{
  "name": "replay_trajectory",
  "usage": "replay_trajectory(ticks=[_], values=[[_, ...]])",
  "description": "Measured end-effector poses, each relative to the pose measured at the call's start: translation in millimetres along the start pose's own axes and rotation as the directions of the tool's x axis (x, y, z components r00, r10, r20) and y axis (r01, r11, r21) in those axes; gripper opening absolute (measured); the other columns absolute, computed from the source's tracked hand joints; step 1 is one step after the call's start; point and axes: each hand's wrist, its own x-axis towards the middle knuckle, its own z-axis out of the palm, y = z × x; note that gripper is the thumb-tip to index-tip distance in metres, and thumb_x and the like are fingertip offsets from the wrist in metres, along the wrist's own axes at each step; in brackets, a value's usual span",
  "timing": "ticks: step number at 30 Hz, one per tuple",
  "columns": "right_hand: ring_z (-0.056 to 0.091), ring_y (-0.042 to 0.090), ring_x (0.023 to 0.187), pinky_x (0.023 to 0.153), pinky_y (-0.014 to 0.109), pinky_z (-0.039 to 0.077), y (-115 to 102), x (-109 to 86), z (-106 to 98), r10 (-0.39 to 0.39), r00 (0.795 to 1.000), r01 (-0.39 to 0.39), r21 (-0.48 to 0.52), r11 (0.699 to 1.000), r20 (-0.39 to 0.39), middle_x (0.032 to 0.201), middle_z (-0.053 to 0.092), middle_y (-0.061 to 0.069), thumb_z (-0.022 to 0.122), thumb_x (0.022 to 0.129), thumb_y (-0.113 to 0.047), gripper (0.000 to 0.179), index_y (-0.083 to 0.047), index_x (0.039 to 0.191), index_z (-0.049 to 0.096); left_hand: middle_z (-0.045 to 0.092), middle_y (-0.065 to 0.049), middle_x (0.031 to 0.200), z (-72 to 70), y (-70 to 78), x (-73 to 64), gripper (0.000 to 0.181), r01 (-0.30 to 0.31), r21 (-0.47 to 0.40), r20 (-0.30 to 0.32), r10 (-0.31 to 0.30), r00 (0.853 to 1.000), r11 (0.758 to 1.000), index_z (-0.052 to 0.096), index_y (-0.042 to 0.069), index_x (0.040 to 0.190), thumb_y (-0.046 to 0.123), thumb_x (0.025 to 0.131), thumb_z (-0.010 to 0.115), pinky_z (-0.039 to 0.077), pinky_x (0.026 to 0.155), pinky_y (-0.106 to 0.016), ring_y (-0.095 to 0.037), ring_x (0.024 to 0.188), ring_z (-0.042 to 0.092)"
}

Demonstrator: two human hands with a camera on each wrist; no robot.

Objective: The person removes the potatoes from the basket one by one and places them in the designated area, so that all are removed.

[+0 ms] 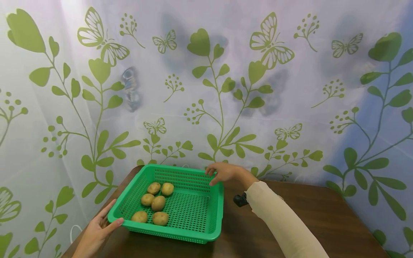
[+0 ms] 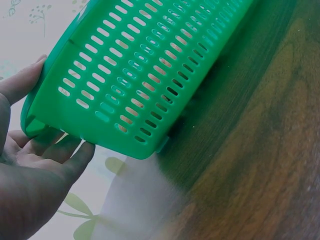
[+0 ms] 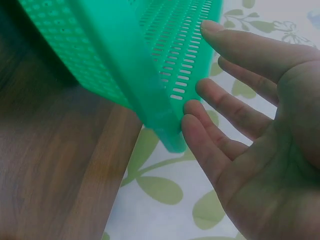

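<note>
A green plastic basket (image 1: 174, 232) with slotted walls stands on the table, its left front corner near the table's left side. Several potatoes (image 1: 158, 203) lie in its left half. At that left front corner my left hand (image 1: 96, 231) grips the rim; in the left wrist view the thumb (image 2: 22, 82) is on top and the fingers (image 2: 75, 160) reach under the lip. My right hand (image 1: 226, 171) is at the far right corner, fingers spread and loosely bent. In the right wrist view its fingertips (image 3: 192, 120) come right up beside the basket's rim (image 3: 145, 95), not wrapped around it.
The brown wooden table (image 1: 306, 215) extends to the right of the basket. Behind it hangs a pale curtain (image 1: 180, 143) printed with green leaves and butterflies. A small black device (image 1: 240, 200) is on my right wrist. A white loop (image 1: 75, 229) shows at the left.
</note>
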Motion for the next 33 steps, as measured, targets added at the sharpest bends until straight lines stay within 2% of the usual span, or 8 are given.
replay_trajectory(ticks=[2, 3, 11, 17, 23, 28, 33], values=[[0.054, 0.035, 0.127, 0.097, 0.050, 0.052, -1.7, 2.8, 1.1, -0.008, 1.000, 0.008, -0.007, 1.000, 0.005, 0.134, 0.061, 0.012, 0.080, 0.095, -0.022, 0.050, -0.006, 0.139, 0.062, 0.014, -0.033, 0.162, -0.2, 0.7, -0.2, 0.081, 0.009, 0.005, 0.006, -0.009, 1.000, 1.000, 0.006, -0.001, 0.165, 0.009, 0.106, 0.062, 0.050, 0.090, -0.014, 0.018, 0.114, 0.048], [0.054, 0.035, 0.128, 0.097, 0.049, 0.052, -3.1, 4.0, 1.3, -0.009, 1.000, 0.009, -0.011, 1.000, 0.009, 0.133, 0.061, 0.012, 0.080, 0.095, -0.022, 0.050, -0.006, 0.139, 0.062, 0.014, -0.033, 0.162, -0.3, 1.1, -0.2, 0.082, 0.014, 0.008, 0.008, -0.014, 1.000, 1.000, 0.006, -0.001, 0.165, 0.010, 0.106, 0.062, 0.050, 0.090, -0.014, 0.018, 0.114, 0.048], [0.053, 0.038, 0.128, 0.095, 0.048, 0.053, -15.1, 13.4, 4.7, 0.009, 1.000, -0.009, -0.010, 1.000, 0.024, 0.133, 0.061, 0.010, 0.080, 0.095, -0.022, 0.047, -0.009, 0.137, 0.063, 0.023, -0.023, 0.157, 1.6, 0.0, 0.5, 0.081, 0.025, -0.034, -0.004, -0.025, 1.000, 0.999, 0.008, 0.000, 0.165, 0.009, 0.106, 0.062, 0.052, 0.091, -0.018, 0.012, 0.115, 0.053], [0.055, 0.036, 0.127, 0.096, 0.047, 0.052, -23.7, 29.1, 9.7, 0.002, 0.999, -0.001, -0.027, 1.000, 0.036, 0.134, 0.060, 0.011, 0.080, 0.095, -0.027, 0.049, -0.012, 0.138, 0.063, 0.018, -0.030, 0.161, -0.4, 1.7, -0.7, 0.083, 0.053, -0.003, 0.002, -0.053, 0.999, 0.999, 0.006, 0.002, 0.166, 0.013, 0.106, 0.063, 0.051, 0.089, -0.015, 0.017, 0.113, 0.049], [0.051, 0.038, 0.131, 0.102, 0.051, 0.049, -37.2, 44.4, 14.6, -0.017, 0.999, 0.018, -0.011, 1.000, 0.028, 0.137, 0.060, 0.013, 0.081, 0.094, -0.026, 0.050, -0.013, 0.139, 0.063, 0.019, -0.028, 0.163, -1.0, 3.0, -0.1, 0.084, 0.089, 0.002, 0.008, -0.089, 0.996, 0.996, 0.006, 0.007, 0.167, 0.016, 0.106, 0.063, 0.050, 0.091, -0.016, 0.017, 0.113, 0.049], [0.051, 0.035, 0.133, 0.103, 0.045, 0.049, -47.6, 59.2, 24.4, -0.057, 0.998, 0.057, 0.003, 0.998, 0.034, 0.139, 0.060, 0.013, 0.080, 0.095, -0.023, 0.052, -0.011, 0.142, 0.061, 0.019, -0.027, 0.162, -2.5, 2.1, 0.2, 0.084, 0.097, -0.005, 0.010, -0.097, 0.995, 0.995, 0.006, 0.007, 0.167, 0.015, 0.107, 0.063, 0.051, 0.091, -0.016, 0.017, 0.113, 0.049], [0.052, 0.033, 0.131, 0.101, 0.038, 0.050, -53.6, 75.0, 35.9, -0.090, 0.995, 0.089, 0.010, 0.996, 0.042, 0.139, 0.060, 0.014, 0.080, 0.095, -0.021, 0.053, -0.010, 0.143, 0.060, 0.018, -0.029, 0.162, -2.4, 2.4, 0.6, 0.083, 0.079, -0.023, 0.012, -0.079, 0.997, 0.997, 0.006, 0.005, 0.167, 0.012, 0.106, 0.062, 0.051, 0.091, -0.016, 0.016, 0.115, 0.049]])
